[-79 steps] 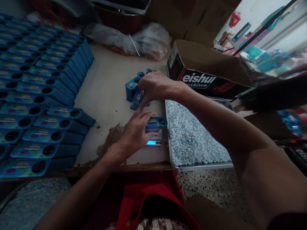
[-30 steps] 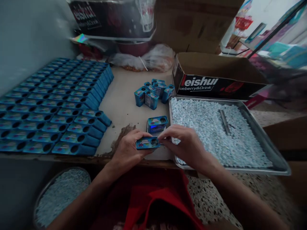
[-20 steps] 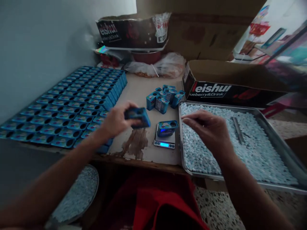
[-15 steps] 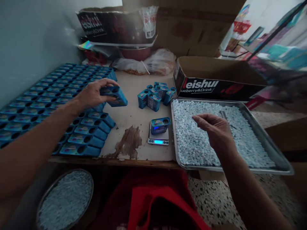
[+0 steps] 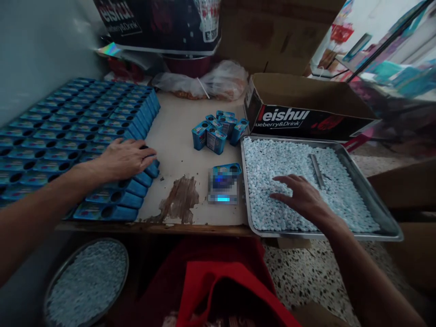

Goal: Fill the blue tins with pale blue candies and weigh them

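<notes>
My left hand point(image 5: 124, 159) lies flat on a blue box at the right edge of the rows of blue boxes point(image 5: 78, 127) covering the left of the table. My right hand point(image 5: 301, 197) rests with fingers spread on the pale blue candies point(image 5: 293, 163) in the metal tray point(image 5: 384, 218). Between the hands, a blue box point(image 5: 225, 175) sits on a small scale point(image 5: 223, 197) with a lit display. A cluster of upright blue boxes point(image 5: 218, 129) stands behind the scale.
A dark cardboard carton point(image 5: 306, 113) stands behind the tray, with a metal strip point(image 5: 316, 170) lying on the candies. Plastic bags point(image 5: 211, 81) sit at the back. A round pan of candies point(image 5: 86, 281) sits below the table's front edge. A brown worn patch point(image 5: 180, 200) marks the tabletop.
My left hand carried a blue box from near the scale to the rows on the left and set it down there. My right hand moved from that box onto the candies in the tray.
</notes>
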{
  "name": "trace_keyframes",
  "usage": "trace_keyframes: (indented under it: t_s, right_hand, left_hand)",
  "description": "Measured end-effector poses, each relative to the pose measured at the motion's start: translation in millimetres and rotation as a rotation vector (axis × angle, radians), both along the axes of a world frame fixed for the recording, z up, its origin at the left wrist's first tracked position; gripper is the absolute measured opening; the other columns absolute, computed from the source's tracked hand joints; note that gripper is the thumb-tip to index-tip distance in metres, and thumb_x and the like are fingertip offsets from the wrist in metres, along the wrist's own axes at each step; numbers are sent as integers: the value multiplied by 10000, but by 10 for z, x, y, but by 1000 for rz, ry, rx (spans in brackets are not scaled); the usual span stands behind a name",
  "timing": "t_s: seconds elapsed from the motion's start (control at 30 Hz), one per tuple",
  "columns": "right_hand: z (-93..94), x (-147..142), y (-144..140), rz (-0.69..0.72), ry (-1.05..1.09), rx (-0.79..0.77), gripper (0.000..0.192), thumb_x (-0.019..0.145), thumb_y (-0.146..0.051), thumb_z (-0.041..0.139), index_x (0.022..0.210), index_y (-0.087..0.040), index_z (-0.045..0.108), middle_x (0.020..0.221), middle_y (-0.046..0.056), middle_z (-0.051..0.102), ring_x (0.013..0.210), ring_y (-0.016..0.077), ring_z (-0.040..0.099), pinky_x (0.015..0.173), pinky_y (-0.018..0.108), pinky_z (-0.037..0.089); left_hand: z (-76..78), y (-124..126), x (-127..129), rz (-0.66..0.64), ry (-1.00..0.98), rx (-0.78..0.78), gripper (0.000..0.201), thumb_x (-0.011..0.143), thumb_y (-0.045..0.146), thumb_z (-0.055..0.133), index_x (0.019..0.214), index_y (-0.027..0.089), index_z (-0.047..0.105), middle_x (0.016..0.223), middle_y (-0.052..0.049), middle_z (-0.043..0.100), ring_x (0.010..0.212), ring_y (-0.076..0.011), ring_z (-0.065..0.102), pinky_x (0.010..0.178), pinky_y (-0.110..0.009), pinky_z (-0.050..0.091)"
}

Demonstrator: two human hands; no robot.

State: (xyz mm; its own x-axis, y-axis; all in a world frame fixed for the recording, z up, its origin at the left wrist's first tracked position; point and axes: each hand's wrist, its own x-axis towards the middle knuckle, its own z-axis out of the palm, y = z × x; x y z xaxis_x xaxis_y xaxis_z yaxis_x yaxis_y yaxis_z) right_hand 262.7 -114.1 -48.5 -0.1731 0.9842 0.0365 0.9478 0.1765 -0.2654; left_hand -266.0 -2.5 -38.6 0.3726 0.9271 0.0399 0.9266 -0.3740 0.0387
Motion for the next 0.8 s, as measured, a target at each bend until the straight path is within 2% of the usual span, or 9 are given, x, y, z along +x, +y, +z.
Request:
trace_keyframes:
  t_s: [0.1,0.17,0.27,0.4,0.5,0.57,0.63,0.73,0.8]
  right_hand:
    - [-21,-57,-19,103,-148,-95,425,888,-368,729,1295,-244,709,1157,132,683,1044,313,650,876,427,517]
    - [-51,-117,9,82,-214,-118,355,916,-309,669,1259,-229,717,1140,140,668,975,294,661,802,390,511]
    - [-102,-139,117,25,-247,-148,315,914,-272,642,1217,-224,716,1089,121,669,856,251,665,702,336,458]
    - [-123,-52,253,36,-117,-167,237,877,-286,704,1109,-238,729,963,63,673,788,209,645,685,307,419]
    - [-82,-68,312,-58,54,-73,238,862,-420,769,1035,-256,766,905,58,645,755,201,605,699,324,424]
    - [-64,-167,368,-152,293,8,318,849,-507,776,1054,-263,773,859,47,621,738,193,574,707,332,435]
    - [-76,-309,467,-247,721,-19,358,866,-548,740,1068,-253,751,823,28,619,732,180,572,704,319,455]
    - [-125,-489,676,-406,1462,-272,367,943,-560,638,1006,-202,691,865,41,666,758,166,628,717,299,515]
    - [-143,-527,798,-476,1793,-433,391,1023,-544,513,984,-182,654,890,63,681,784,174,662,742,316,560]
  left_hand:
    - [59,-152,169,5,152,6,464,1108,281,262,1363,121,615,1518,-172,487,1476,-404,370,1182,-726,126]
    - [177,-262,320,-43,159,68,432,1082,189,296,1416,130,563,1612,-157,387,1557,-413,222,1190,-741,41]
    - [263,-463,662,-147,28,133,414,997,181,507,1407,195,568,1570,-109,470,1521,-355,334,1246,-633,143]
    - [-69,-718,1292,46,-408,-4,497,803,302,805,1255,174,643,1215,-135,706,1161,-339,645,1034,-489,491]
    - [-413,-765,1735,201,-772,-167,455,778,357,832,1161,211,636,1104,-93,743,1004,-278,704,869,-399,563]
    - [-502,-678,1958,149,-915,-201,322,854,359,763,1119,227,636,1075,-64,750,983,-246,712,862,-375,567]
    - [-426,-495,2134,-17,-962,-146,239,906,324,707,1107,210,650,1077,-63,746,1005,-232,705,910,-376,559]
    - [-56,-130,2390,-386,-806,74,229,918,241,690,1141,187,686,1132,-81,730,1079,-237,668,994,-395,526]
    - [262,77,2587,-640,-600,241,230,948,176,635,1165,200,705,1157,-84,724,1141,-240,635,1050,-408,494]
